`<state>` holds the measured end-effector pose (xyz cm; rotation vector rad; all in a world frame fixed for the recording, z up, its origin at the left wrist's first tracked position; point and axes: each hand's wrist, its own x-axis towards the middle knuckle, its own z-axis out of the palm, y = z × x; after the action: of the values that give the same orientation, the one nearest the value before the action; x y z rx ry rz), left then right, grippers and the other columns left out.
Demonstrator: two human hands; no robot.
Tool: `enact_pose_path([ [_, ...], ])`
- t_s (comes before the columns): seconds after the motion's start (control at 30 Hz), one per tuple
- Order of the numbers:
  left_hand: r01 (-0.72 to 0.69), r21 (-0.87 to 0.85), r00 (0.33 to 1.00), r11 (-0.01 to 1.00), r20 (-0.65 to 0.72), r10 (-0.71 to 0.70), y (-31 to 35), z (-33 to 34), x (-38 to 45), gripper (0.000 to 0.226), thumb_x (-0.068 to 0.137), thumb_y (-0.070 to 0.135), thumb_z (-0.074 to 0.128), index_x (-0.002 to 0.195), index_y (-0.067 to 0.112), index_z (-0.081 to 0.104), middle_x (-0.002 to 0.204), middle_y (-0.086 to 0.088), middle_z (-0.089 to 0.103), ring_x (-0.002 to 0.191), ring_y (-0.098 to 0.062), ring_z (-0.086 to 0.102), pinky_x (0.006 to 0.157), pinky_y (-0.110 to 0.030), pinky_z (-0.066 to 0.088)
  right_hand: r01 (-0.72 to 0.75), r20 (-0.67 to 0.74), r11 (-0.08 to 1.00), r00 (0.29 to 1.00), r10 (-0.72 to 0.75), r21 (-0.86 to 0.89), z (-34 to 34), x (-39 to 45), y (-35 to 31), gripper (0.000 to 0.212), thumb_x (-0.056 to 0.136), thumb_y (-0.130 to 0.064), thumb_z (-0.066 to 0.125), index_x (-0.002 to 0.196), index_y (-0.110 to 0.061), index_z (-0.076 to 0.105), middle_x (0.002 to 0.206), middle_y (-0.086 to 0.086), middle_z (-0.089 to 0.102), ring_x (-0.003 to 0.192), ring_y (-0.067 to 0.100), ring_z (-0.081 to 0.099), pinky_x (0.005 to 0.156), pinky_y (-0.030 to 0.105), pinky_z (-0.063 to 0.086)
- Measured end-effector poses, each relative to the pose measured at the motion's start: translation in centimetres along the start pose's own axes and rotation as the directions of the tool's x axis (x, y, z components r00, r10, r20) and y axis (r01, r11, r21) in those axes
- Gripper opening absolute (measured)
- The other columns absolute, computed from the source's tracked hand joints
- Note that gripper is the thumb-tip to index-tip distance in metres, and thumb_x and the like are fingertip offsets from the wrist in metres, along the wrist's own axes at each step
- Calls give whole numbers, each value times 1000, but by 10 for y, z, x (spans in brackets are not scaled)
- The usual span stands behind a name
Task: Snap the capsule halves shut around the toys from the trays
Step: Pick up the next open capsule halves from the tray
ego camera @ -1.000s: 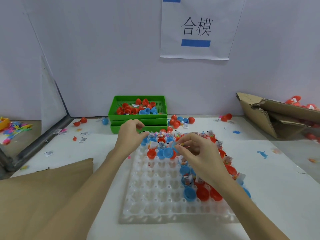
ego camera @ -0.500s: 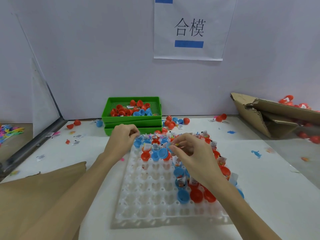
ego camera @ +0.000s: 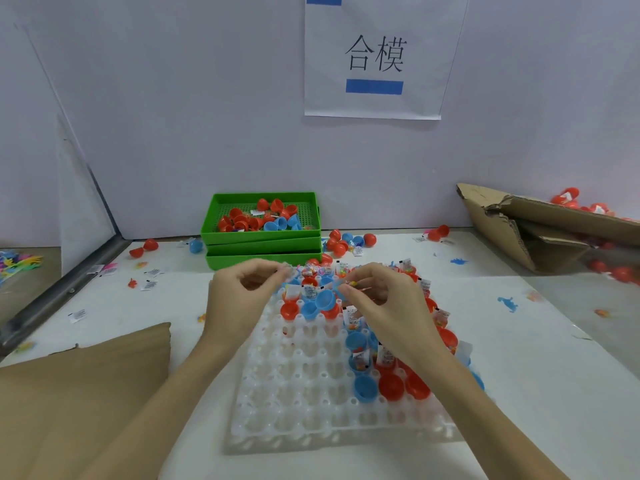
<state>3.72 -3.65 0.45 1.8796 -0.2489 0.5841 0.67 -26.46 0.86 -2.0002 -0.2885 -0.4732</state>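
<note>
Progress looks partial: white tray (ego camera: 311, 410) has many vacant cells; open capsule halves (ego camera: 391, 386) remain; right hand (ego camera: 384, 306) pinches a small toy (ego camera: 348, 283); left hand (ego camera: 239, 299) curls, contents unclear.

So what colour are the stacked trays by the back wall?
Green; the stacked trays show best in the head view, the only one given.

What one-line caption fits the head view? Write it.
Both hands, left hand and right hand, work over a white capsule tray.
</note>
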Motion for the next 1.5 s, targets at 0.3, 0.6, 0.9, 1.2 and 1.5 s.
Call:
enact_pose_path([
  [0.3, 44, -305, 998, 951, 48, -30, 23, 7, -34, 9, 79, 18, 82, 87, 23, 83, 81, 0, 80, 76, -16, 78, 72, -18, 60, -20, 139, 1000, 990, 19, 4, -2, -2, -4, 8, 94, -24, 74, 102, -23, 72, 90, -11, 74, 83, 4, 72, 80, 29, 63],
  [0.6, -55, -216, 998, 975, -39, 48, 27, 13, -42, 14, 85, 15, 84, 90, 27, 83, 83, 8, 79, 77, -13, 76, 70, -20, 59, 46, 177, 999, 983, -44, -4, 7, -7, -13, 17, 94, -22, 73, 109, -26, 67, 99, -10, 74, 87, 4, 72, 76, 24, 62],
  [0.9, -152, -30, 988, 988, -6, 151, 25, 17, -45, 14, 85, 18, 84, 96, 26, 83, 87, 18, 78, 84, -13, 75, 73, -28, 61, 81, 183, 997, 980, -78, -8, 12, -11, -17, 37, 93, -24, 73, 127, -26, 59, 98, -11, 75, 87, 1, 71, 79, 22, 61],
  [1.2, 24, -142, 993, 990, 120, -7, 25, 11, -39, 22, 79, 39, 83, 99, 29, 78, 89, 15, 80, 87, -7, 77, 78, -32, 60, 73, 80, 997, 994, -69, -36, 14, -11, -14, 14, 92, -23, 76, 106, -21, 73, 93, -12, 74, 84, 2, 71, 75, 20, 60],
  [1.5, 18, -171, 977, 985, 213, 19, 22, 18, -44, 33, 82, 26, 86, 112, 23, 72, 104, 10, 76, 95, -17, 73, 84, -29, 60, 26, -43, 999, 999, -24, 48, 11, -8, -11, 13, 92, -27, 75, 103, -20, 74, 86, -12, 75, 74, 0, 73, 65, 15, 59],
])
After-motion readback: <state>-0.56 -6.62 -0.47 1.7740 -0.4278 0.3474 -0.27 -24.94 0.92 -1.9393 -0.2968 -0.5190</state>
